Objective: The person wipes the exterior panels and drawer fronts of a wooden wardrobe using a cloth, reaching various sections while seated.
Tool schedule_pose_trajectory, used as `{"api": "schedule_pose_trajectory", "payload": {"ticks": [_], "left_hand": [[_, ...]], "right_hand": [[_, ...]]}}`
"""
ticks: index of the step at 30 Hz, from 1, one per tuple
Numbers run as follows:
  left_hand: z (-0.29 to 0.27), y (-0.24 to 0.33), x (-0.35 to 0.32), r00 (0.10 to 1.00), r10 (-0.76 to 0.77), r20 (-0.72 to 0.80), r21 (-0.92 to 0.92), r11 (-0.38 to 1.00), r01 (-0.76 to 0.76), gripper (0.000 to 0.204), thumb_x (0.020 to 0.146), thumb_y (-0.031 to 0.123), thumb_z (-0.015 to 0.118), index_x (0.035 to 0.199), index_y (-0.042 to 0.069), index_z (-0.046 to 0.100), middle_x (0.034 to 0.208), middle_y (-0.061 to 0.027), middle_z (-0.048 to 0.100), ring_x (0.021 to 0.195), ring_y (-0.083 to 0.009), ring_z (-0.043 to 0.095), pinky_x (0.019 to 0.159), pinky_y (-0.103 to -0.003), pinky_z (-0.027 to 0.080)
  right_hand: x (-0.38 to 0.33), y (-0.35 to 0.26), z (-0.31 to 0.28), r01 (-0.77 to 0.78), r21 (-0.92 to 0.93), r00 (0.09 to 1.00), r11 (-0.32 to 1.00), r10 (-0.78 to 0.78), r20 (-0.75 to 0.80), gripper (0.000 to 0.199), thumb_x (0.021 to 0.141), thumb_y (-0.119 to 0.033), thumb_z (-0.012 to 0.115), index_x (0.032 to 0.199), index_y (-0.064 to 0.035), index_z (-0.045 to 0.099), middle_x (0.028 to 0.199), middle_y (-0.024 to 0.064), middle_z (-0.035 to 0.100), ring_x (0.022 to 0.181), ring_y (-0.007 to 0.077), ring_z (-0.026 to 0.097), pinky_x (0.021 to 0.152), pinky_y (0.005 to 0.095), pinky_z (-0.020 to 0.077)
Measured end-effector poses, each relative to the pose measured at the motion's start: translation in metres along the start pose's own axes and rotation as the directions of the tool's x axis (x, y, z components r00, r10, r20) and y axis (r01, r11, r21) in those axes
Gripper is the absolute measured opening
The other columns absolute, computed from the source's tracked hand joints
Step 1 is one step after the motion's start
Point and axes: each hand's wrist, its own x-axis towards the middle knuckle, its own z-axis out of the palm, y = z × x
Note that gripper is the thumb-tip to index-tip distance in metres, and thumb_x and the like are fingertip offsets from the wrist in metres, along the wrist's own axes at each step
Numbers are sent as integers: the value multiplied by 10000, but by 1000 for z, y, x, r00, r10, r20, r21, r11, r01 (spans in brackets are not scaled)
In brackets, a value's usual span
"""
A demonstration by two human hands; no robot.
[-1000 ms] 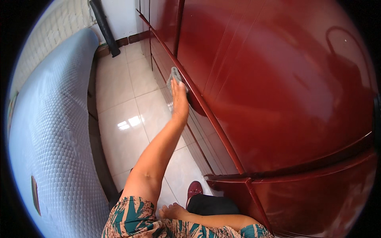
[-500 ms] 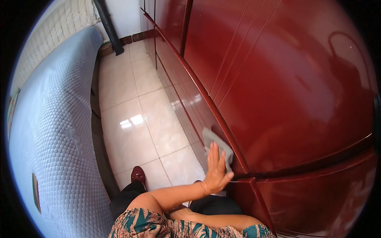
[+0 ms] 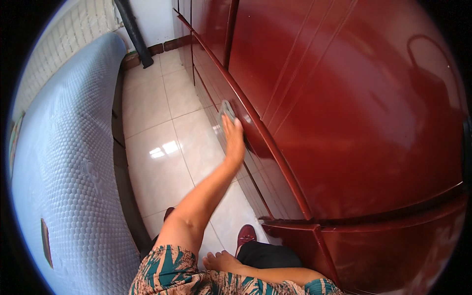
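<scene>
head view: holding grey cloth point(image 3: 226, 106) under straight-fingered left hand point(image 3: 234, 132) against red drawer front point(image 3: 276, 173), below rail point(image 3: 267, 139). best pressed evenly, following front lengthwise. resting right hand point(image 3: 224, 260) near dark trouser leg point(image 3: 271, 256), fingers loosely apart, without visible load.

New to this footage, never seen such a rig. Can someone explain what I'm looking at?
There's no robot: these are a person's bare hands. Every picture comes from the left of two head-worn fisheye cameras looking down, so straight edges bend toward the rim.

The left hand reaches forward, fingers outstretched over a grey cloth, which appears to lie against the upright face of a glossy red cabinet, just below a raised rail. The right hand sits low in front of the body, with nothing visible in it.

Left of the tiled floor is a light blue, mattress-like pad with a honeycomb texture.
</scene>
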Motion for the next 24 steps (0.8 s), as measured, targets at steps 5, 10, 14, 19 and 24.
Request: {"api": "schedule_pose_trajectory", "payload": {"ticks": [5,10,14,19,24], "left_hand": [[23,22,-159,976,117,186,101,985,-137,771,923,347,450,1435,-40,22,1507,-234,-58,1399,-377,-33,1125,-439,43],[13,15,-233,719,504,479,5,817,-577,806,874,387,548,1464,86,89,1504,-244,-48,1367,-483,2,1069,-591,92],[6,-5,-220,619,610,495,52,690,-722,782,861,397,572,1469,168,136,1505,-243,-23,1360,-488,64,1045,-619,144],[15,3,-184,765,539,353,109,788,-606,745,890,407,515,1469,152,121,1493,-276,-2,1359,-498,60,1047,-618,126],[10,12,-91,966,244,87,68,966,-250,635,957,290,393,1451,14,106,1522,-193,0,1409,-335,27,1127,-417,69]], "right_hand": [[12,14,-54,-253,443,893,860,32,448,256,829,-205,481,994,-50,600,1031,162,591,892,327,602,739,443,483],[-3,7,-40,-281,642,936,714,56,348,308,803,-259,501,932,-28,659,1089,213,602,1104,358,534,931,433,415],[7,12,-79,-238,586,932,775,11,363,288,787,-270,515,886,-39,657,1007,191,632,1011,350,587,826,432,480],[2,10,-33,-147,492,962,858,8,273,274,806,-227,491,955,-35,618,1010,172,613,896,347,616,737,419,502],[9,1,-52,-204,307,930,930,87,356,353,850,-209,449,1118,12,512,936,192,561,774,316,598,656,409,465]]}}
